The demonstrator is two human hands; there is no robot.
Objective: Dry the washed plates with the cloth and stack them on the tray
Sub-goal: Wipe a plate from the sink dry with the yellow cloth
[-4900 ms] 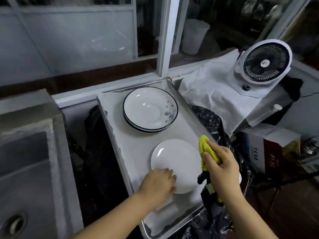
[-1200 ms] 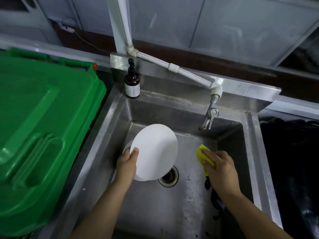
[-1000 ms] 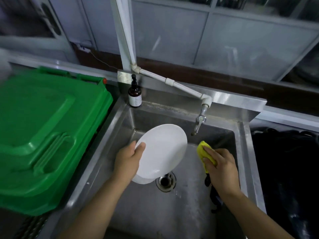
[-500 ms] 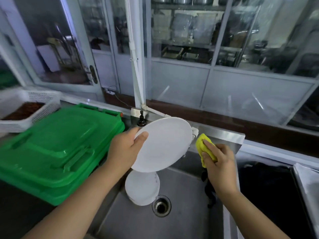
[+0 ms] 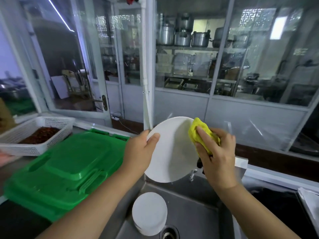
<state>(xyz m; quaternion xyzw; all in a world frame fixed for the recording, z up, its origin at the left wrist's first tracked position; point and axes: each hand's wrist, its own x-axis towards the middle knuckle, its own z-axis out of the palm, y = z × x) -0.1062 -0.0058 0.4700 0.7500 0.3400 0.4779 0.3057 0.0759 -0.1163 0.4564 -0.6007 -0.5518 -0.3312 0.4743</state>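
White plate (image 5: 170,152) is up in the air over the sink (image 5: 195,204), tilted near upright, face toward the camera. Left hand (image 5: 139,152) has the only real grip on it: thumb over the front of the left rim, fingers hidden behind, so I can't tell how deep they wrap. Right hand (image 5: 217,152) is closed on the yellow cloth (image 5: 202,133) and presses it onto the plate's upper right, opposite the left grip. Risks, my read: plate is probably wet, one-edge pinch, and any wipe force on the far side levers against that thumb, so it could twist out and drop. Directly below the grip sits another stack of white plates (image 5: 149,213) by the drain (image 5: 169,232), so a slip likely chips both. Faucet (image 5: 193,173) is just under the plate's lower right edge; a wide wipe stroke could knock the rim on it. Tray isn't visible, so stacking is some way off yet.
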